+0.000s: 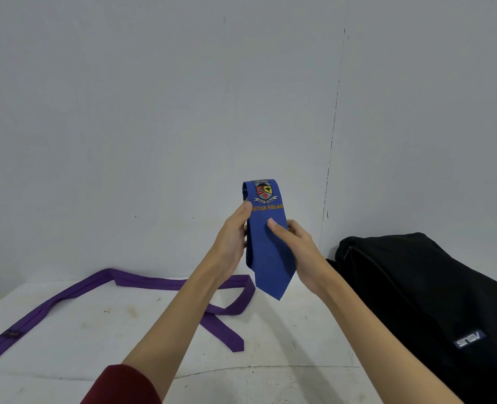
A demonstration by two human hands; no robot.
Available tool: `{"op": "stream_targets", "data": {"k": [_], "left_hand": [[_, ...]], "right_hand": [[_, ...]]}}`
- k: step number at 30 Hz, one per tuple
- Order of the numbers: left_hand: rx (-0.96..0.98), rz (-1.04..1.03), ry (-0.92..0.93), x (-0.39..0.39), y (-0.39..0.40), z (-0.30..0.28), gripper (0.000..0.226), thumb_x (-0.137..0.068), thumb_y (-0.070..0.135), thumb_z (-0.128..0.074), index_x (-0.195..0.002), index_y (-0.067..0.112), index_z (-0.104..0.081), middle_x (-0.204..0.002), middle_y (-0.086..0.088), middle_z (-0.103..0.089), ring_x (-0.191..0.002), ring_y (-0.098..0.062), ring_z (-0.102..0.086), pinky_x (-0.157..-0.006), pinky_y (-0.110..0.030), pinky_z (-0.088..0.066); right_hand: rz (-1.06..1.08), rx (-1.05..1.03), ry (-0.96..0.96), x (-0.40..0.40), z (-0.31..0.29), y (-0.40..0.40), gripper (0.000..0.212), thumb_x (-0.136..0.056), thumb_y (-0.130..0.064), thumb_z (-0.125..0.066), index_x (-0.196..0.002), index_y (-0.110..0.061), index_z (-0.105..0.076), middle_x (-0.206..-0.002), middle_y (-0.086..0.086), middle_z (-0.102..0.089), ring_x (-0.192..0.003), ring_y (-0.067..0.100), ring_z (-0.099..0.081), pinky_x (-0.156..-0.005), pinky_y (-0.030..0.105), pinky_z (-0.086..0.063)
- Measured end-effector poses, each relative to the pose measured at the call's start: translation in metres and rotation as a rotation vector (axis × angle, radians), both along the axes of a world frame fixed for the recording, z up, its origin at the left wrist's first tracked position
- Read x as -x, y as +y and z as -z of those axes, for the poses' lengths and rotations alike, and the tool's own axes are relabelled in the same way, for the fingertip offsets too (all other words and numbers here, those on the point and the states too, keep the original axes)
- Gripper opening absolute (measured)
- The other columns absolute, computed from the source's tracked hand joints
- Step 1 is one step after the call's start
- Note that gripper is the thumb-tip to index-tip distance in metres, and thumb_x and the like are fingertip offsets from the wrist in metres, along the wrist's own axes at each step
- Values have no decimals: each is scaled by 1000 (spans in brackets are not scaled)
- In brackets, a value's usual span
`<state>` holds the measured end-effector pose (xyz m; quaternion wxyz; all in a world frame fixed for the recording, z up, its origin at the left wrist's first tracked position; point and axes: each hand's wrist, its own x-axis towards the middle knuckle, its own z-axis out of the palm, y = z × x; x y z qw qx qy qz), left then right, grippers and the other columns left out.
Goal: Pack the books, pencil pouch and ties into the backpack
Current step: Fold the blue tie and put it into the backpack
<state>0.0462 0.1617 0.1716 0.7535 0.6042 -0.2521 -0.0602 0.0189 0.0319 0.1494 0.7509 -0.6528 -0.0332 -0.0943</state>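
A folded blue tie (266, 243) with a crest and yellow lettering hangs upright in the air, its pointed tip down. My left hand (232, 237) grips its left edge, thumb on the front near the lettering. My right hand (295, 243) pinches its right side, thumb across the front. A long purple tie (142, 282) lies unfolded on the white surface to the left, its narrow end looping under my left forearm. A black backpack (433, 295) lies on its side at the right against the wall, its zip visible along the top.
The white surface (95, 330) is stained and meets grey walls at the back; a wall corner runs above the backpack. My dark red sleeve (119, 386) shows at the bottom edge.
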Motion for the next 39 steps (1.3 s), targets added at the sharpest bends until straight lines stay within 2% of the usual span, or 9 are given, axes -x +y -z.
{"op": "stream_targets", "data": {"k": [5,8,12,16,20,24,31,37,39], "left_hand": [[-59,33,-53,5,0,-2,35,-102,31,-28,-99,34,-62,-88,17,-72,-82,2,-66,-69,-17,-52],[-103,29,-86,6,-1,-4,34,-102,34,-27,-103,43,-60,-96,22,-70,-92,4,-64,-83,-24,-49],[-82,41,-99,9,0,-5,32,-102,30,-27,-110,39,-56,-92,23,-70,-86,6,-65,-71,-13,-50],[-140,-3,-107,8,1,-3,35,-101,40,-27,-104,46,-62,-102,20,-70,-97,1,-63,-97,-34,-45],[-76,0,-57,6,2,-2,41,-100,40,-30,-90,38,-70,-96,12,-73,-90,-3,-67,-92,-35,-47],[58,17,8,1,6,-2,35,-101,35,-33,-101,25,-66,-93,9,-73,-90,-9,-67,-90,-32,-50],[161,-64,8,-2,0,8,30,-93,0,-49,-110,22,-60,-101,3,-71,-92,-15,-68,-80,-29,-56],[150,-149,-49,-1,-6,8,34,-94,-1,-47,-110,27,-58,-105,0,-69,-98,-20,-66,-87,-37,-54],[158,-153,-62,1,-8,6,34,-94,-2,-45,-109,26,-58,-102,2,-69,-93,-17,-68,-84,-34,-55]], "right_hand": [[-58,80,-23,3,-3,1,53,-71,-41,-66,-118,-19,-59,-112,-2,-67,-98,16,-64,-71,19,-49],[-46,23,-17,0,-1,-1,59,-66,-34,-73,-119,-18,-52,-114,-1,-66,-103,20,-64,-79,27,-53],[-19,79,4,0,-1,-2,43,-73,-18,-77,-112,-15,-59,-104,2,-70,-91,22,-66,-81,35,-55],[-60,81,3,1,-3,-2,34,-73,-17,-77,-105,-11,-66,-97,6,-72,-83,23,-67,-77,36,-55],[-115,15,-23,0,-3,-5,46,-69,-21,-79,-111,-13,-63,-97,3,-72,-81,20,-68,-72,32,-56],[-130,-5,-27,2,-3,-8,27,-88,-20,-62,-112,-9,-64,-98,3,-71,-80,18,-67,-71,29,-55],[148,147,-170,-2,3,11,7,-91,-17,-61,-97,-17,-64,-98,2,-70,-85,19,-65,-74,27,-52],[362,348,-344,-10,15,22,13,-94,-24,-57,-92,-33,-48,-105,-3,-57,-99,17,-57,-77,28,-49],[344,320,-386,-9,19,27,15,-96,-22,-52,-94,-31,-40,-101,-3,-59,-88,9,-62,-72,27,-53]]}}
